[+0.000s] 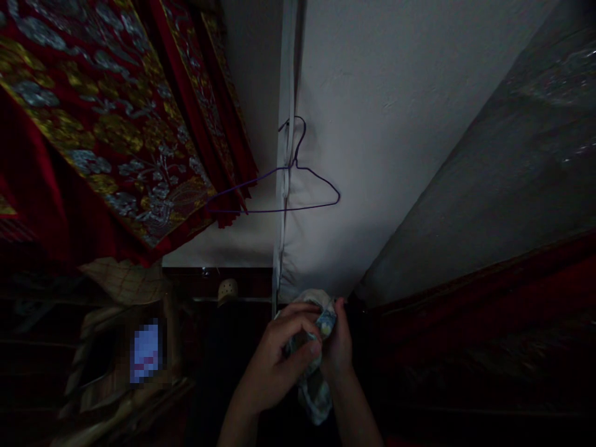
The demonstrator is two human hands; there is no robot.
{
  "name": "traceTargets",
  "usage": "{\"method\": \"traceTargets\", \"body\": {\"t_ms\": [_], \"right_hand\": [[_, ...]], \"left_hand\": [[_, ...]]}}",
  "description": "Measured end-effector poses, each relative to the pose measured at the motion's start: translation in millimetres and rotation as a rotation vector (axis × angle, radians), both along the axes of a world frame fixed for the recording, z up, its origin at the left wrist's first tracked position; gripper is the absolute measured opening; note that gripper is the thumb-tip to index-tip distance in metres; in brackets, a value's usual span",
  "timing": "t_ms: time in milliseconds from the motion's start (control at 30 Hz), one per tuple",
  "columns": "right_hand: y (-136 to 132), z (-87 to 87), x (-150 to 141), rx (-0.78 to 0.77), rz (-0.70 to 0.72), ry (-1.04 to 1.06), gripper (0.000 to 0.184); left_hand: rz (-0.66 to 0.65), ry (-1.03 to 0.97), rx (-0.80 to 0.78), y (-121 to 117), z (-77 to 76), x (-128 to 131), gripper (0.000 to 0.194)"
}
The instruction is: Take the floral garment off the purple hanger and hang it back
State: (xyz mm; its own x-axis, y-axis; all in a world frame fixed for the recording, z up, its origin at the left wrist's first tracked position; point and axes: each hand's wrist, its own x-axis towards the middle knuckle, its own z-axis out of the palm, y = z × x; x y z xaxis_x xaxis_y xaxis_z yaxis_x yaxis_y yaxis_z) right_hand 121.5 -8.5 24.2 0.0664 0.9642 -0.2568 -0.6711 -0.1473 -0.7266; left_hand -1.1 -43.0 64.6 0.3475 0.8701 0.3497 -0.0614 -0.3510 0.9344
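A crumpled pale cloth (pixel 320 402) with blue and green patches is bunched between my two hands at the bottom centre. My left hand (pixel 284 351) curls over it, thumb and fingers closed on the fabric. From the other side my right hand (pixel 339 349) grips the cloth, its fingers partly hidden behind the folds. One end of the cloth hangs below my hands, and another part shows above the fingers. Whether it is a garment, I cannot tell.
A thin purple wire hanger (pixel 298 209) hangs on a pale cord (pixel 291 74) against the white wall (pixel 372 112). Red embroidered fabric (pixel 116 124) drapes at upper left. Below it stand a wooden frame or chair (pixel 121 403) and a blurred bright screen (pixel 145 354). A beige clog (pixel 228 289) rests low down.
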Motion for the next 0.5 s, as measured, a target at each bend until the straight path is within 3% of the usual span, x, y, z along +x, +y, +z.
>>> {"method": "traceTargets", "body": {"t_ms": [100, 200, 267, 333, 400, 500], "right_hand": [[8.0, 4.0, 1.4, -0.093, -0.097, -0.030, 0.042], [16.1, 17.9, 1.8, -0.022, -0.028, -0.119, 0.026], [19.4, 30.4, 1.3, 0.012, 0.173, -0.175, 0.021], [20.6, 43.6, 0.7, 0.000, 0.427, -0.266, 0.022], [20.5, 56.8, 1.3, 0.026, 0.665, -0.383, 0.023], [22.3, 73.8, 7.4, 0.244, 0.971, -0.567, 0.023]], "left_hand": [[0.005, 0.095, 0.085, 0.9, 2.4, -7.6, 0.013], [0.125, 0.123, 0.134, 13.3, 6.4, -23.6, 0.034], [0.251, 0.132, 0.178, 27.9, 10.4, -35.8, 0.042], [0.258, 0.152, 0.189, 42.9, 13.6, -45.5, 0.043], [0.096, 0.187, 0.140, 53.2, 12.4, -51.2, 0.049], [-0.116, 0.313, 0.087, 55.7, -2.1, -55.7, 0.067]]}}
